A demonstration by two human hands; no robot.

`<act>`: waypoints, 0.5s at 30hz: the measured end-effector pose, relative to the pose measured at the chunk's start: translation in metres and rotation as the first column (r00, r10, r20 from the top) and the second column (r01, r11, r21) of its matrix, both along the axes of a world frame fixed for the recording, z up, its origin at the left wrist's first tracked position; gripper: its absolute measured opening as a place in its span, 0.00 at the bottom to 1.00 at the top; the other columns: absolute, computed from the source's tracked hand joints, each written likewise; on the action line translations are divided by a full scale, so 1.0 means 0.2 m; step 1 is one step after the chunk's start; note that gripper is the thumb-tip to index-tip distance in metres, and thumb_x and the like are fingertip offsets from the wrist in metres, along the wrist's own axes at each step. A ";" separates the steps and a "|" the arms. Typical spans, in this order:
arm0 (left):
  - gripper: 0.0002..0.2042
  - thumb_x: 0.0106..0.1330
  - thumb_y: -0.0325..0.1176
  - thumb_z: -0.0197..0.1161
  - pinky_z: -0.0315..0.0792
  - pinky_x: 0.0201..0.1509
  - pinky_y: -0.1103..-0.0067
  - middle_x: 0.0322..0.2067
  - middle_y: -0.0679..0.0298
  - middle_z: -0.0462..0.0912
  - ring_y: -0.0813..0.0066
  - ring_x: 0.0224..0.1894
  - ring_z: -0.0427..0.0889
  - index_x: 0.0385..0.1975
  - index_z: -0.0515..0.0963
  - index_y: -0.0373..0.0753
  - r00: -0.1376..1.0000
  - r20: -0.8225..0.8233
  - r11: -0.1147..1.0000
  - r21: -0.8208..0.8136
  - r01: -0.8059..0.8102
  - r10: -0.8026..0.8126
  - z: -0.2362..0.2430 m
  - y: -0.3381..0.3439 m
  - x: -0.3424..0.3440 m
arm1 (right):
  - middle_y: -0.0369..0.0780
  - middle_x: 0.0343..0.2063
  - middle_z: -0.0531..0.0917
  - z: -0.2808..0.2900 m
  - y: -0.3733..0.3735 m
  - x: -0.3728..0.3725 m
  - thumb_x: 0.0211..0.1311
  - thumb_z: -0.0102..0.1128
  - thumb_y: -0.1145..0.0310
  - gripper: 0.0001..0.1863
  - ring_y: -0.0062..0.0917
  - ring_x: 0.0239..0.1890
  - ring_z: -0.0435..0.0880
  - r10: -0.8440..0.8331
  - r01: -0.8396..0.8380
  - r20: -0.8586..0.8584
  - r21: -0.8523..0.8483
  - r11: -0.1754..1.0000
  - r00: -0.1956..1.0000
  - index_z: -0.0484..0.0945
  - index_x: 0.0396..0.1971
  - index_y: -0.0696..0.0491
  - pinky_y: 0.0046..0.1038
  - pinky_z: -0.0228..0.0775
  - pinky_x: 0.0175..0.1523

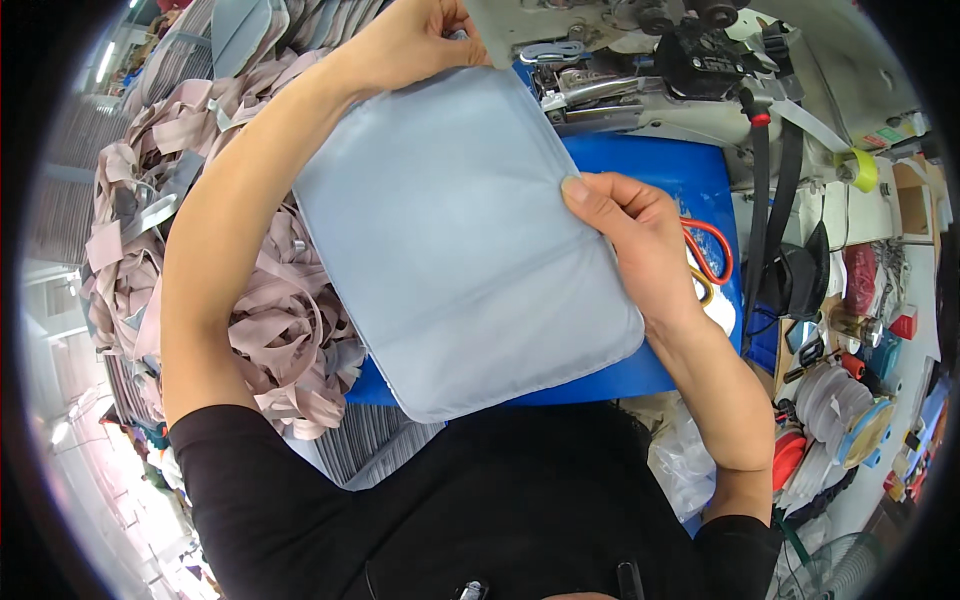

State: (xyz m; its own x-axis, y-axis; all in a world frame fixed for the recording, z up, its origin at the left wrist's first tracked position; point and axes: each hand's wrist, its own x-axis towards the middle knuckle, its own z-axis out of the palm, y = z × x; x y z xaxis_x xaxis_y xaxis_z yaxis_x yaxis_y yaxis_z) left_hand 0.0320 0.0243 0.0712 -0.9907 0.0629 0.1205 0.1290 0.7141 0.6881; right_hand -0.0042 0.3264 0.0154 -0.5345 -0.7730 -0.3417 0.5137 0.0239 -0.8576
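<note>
A light blue-grey fabric panel (460,220) with rounded corners and a stitched edge lies slanted in front of me, creased across its lower half. At its right edge my right hand (635,235) pinches the cloth, thumb on top and fingers beneath. My left hand (425,40) reaches to the panel's far end, closed on the cloth there with its fingers curled; the fingertips are partly hidden beside the sewing machine (600,95). The panel's far corner passes close to the machine's presser area, but the needle does not show.
Under the panel is a blue work surface (700,170), with red-handled scissors (715,250) on it. Tangled pinkish strips (285,350) heap up at the left, near stacked grey pieces (375,440). Black straps (765,190) hang at the right, beside a cluttered shelf with rolls (835,415).
</note>
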 end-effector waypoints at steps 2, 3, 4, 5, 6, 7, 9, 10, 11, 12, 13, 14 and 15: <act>0.18 0.67 0.26 0.69 0.73 0.64 0.72 0.54 0.55 0.84 0.68 0.57 0.81 0.56 0.80 0.33 1.000 -0.006 1.000 -0.012 0.005 -0.005 0.00 0.00 -0.02 | 0.37 0.32 0.89 -0.01 -0.01 0.00 0.68 0.70 0.63 0.14 0.14 0.31 0.84 -0.011 0.011 -0.005 -0.006 1.000 1.000 0.86 0.41 0.61 0.18 0.76 0.39; 0.18 0.67 0.26 0.69 0.73 0.64 0.72 0.54 0.55 0.85 0.68 0.56 0.81 0.55 0.80 0.33 1.000 -0.006 1.000 -0.021 0.007 -0.007 0.00 0.00 -0.03 | 0.37 0.32 0.89 -0.01 -0.01 -0.01 0.68 0.70 0.63 0.14 0.14 0.31 0.84 -0.017 0.017 -0.008 -0.009 1.000 1.000 0.86 0.41 0.61 0.19 0.76 0.39; 0.17 0.66 0.26 0.69 0.74 0.63 0.72 0.53 0.55 0.85 0.68 0.56 0.81 0.55 0.80 0.33 1.000 -0.007 0.999 -0.029 0.014 -0.014 0.01 0.00 -0.04 | 0.37 0.32 0.89 -0.02 -0.02 -0.01 0.68 0.70 0.62 0.15 0.14 0.31 0.84 -0.027 0.027 -0.005 -0.014 1.000 1.000 0.86 0.41 0.61 0.19 0.76 0.39; 0.17 0.66 0.26 0.69 0.74 0.63 0.72 0.53 0.55 0.85 0.68 0.55 0.82 0.54 0.80 0.33 1.000 -0.008 0.999 -0.034 0.016 -0.016 0.02 0.00 -0.05 | 0.37 0.32 0.89 -0.01 -0.03 -0.01 0.68 0.70 0.62 0.15 0.14 0.31 0.84 -0.038 0.038 -0.002 -0.019 0.999 0.999 0.86 0.41 0.61 0.19 0.76 0.39; 0.16 0.66 0.26 0.69 0.74 0.62 0.72 0.52 0.55 0.85 0.68 0.55 0.82 0.53 0.80 0.33 1.000 -0.008 0.999 -0.040 0.022 -0.022 0.02 0.01 -0.06 | 0.37 0.32 0.89 -0.01 -0.04 0.00 0.68 0.70 0.62 0.15 0.14 0.31 0.84 -0.049 0.049 0.001 -0.025 0.998 0.999 0.86 0.41 0.61 0.19 0.76 0.39; 0.16 0.66 0.27 0.70 0.74 0.62 0.72 0.52 0.55 0.85 0.68 0.55 0.82 0.53 0.80 0.33 1.000 -0.007 0.998 -0.047 0.029 -0.030 0.02 0.01 -0.09 | 0.38 0.32 0.89 -0.01 -0.05 -0.01 0.68 0.70 0.62 0.16 0.15 0.32 0.85 -0.063 0.063 0.010 -0.033 0.997 0.998 0.86 0.42 0.62 0.19 0.76 0.39; 0.15 0.66 0.27 0.70 0.74 0.61 0.72 0.51 0.55 0.85 0.69 0.54 0.82 0.51 0.80 0.33 0.999 -0.010 0.997 -0.059 0.043 -0.043 0.04 0.03 -0.13 | 0.38 0.32 0.89 0.00 -0.07 -0.01 0.68 0.70 0.62 0.16 0.15 0.32 0.85 -0.091 0.092 0.029 -0.050 0.995 0.995 0.86 0.42 0.62 0.19 0.76 0.39; 0.15 0.66 0.27 0.70 0.74 0.60 0.73 0.50 0.55 0.85 0.69 0.53 0.82 0.51 0.80 0.33 0.999 -0.008 0.997 -0.063 0.051 -0.052 0.05 0.04 -0.15 | 0.38 0.33 0.89 0.00 -0.08 -0.01 0.68 0.70 0.62 0.16 0.15 0.32 0.85 -0.099 0.102 0.048 -0.071 0.992 0.994 0.86 0.43 0.62 0.19 0.77 0.39; 0.15 0.65 0.28 0.70 0.75 0.60 0.73 0.49 0.56 0.86 0.69 0.53 0.82 0.50 0.80 0.33 0.998 -0.009 0.996 -0.071 0.061 -0.061 0.06 0.05 -0.17 | 0.38 0.33 0.89 0.00 -0.09 -0.02 0.68 0.70 0.62 0.16 0.16 0.32 0.85 -0.106 0.112 0.066 -0.091 0.990 0.992 0.86 0.43 0.62 0.19 0.77 0.39; 0.14 0.65 0.28 0.71 0.75 0.60 0.73 0.49 0.56 0.86 0.69 0.52 0.83 0.49 0.80 0.33 0.998 -0.009 0.995 -0.076 0.066 -0.067 0.06 0.05 -0.19 | 0.39 0.33 0.89 0.00 -0.09 -0.02 0.68 0.70 0.63 0.16 0.16 0.32 0.85 -0.113 0.122 0.084 -0.112 0.986 0.990 0.85 0.43 0.62 0.19 0.77 0.38; 0.14 0.65 0.28 0.71 0.75 0.59 0.73 0.48 0.56 0.86 0.69 0.52 0.83 0.49 0.80 0.33 0.997 -0.011 0.995 -0.076 0.070 -0.071 0.06 0.06 -0.20 | 0.39 0.34 0.89 -0.01 -0.09 -0.01 0.68 0.70 0.63 0.16 0.16 0.32 0.85 -0.120 0.132 0.104 -0.117 0.984 0.987 0.85 0.44 0.63 0.19 0.77 0.38; 0.14 0.65 0.28 0.71 0.75 0.59 0.73 0.48 0.56 0.86 0.69 0.52 0.83 0.48 0.80 0.33 0.997 -0.015 0.994 -0.078 0.074 -0.075 0.06 0.07 -0.21 | 0.39 0.34 0.89 -0.03 -0.10 0.00 0.68 0.70 0.64 0.16 0.16 0.32 0.85 -0.125 0.140 0.123 -0.123 0.982 0.984 0.85 0.44 0.63 0.19 0.77 0.38; 0.14 0.65 0.29 0.71 0.75 0.58 0.73 0.47 0.56 0.86 0.69 0.51 0.83 0.47 0.80 0.33 0.997 -0.016 0.993 -0.084 0.078 -0.080 0.06 0.07 -0.22 | 0.40 0.35 0.89 -0.04 -0.10 0.01 0.68 0.69 0.64 0.16 0.17 0.32 0.85 -0.129 0.148 0.142 -0.128 0.981 0.981 0.85 0.44 0.63 0.20 0.78 0.37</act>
